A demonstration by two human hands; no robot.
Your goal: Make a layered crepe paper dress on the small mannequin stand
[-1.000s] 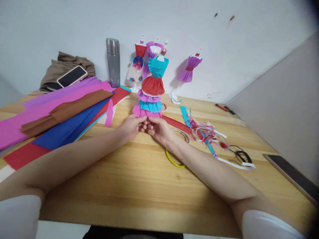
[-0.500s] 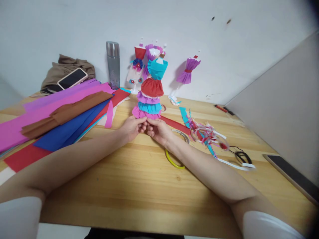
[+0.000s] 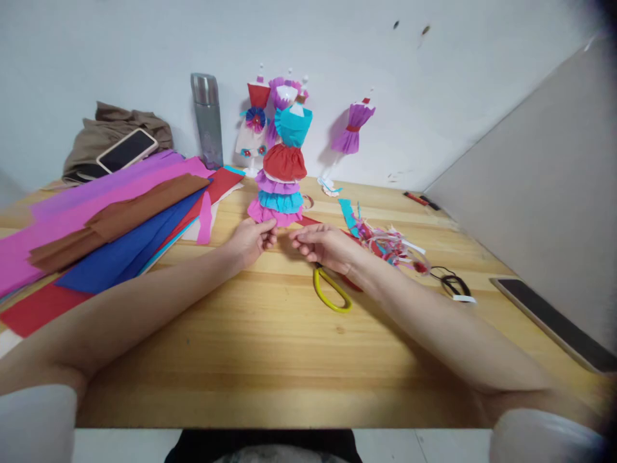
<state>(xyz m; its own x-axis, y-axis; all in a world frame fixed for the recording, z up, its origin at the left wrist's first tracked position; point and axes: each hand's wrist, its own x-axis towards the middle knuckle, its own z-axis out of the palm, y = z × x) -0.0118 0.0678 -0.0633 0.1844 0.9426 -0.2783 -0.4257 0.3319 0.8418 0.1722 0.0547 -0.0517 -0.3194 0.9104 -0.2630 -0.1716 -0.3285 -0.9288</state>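
A small dress form (image 3: 284, 164) wears a teal top, a red peplum and ruffled tiers of purple, teal and pink paper. At its pink hem, my left hand (image 3: 254, 241) is closed in a pinch, thumb against the ruffle edge. My right hand (image 3: 324, 247) lies just right of the hem, apart from it, with fingers curled together; whatever they hold, if anything, is too small to make out. Yellow-handled scissors (image 3: 332, 292) rest on the table below my right hand, partly hidden by it. A red strip (image 3: 308, 220) runs behind that hand.
Coloured paper sheets (image 3: 130, 238) spread over the left, with a phone (image 3: 128, 151) and brown cloth (image 3: 116, 122) behind. A bottle (image 3: 207, 122) and other dressed forms (image 3: 354, 128) stand along the wall. Right: paper scraps (image 3: 385, 244), a black cord (image 3: 456, 283), a dark tablet (image 3: 554, 321).
My right hand has moved off to the right, away from the hem and my left hand. My left hand has stayed at the hem. The whole view has shifted slightly.
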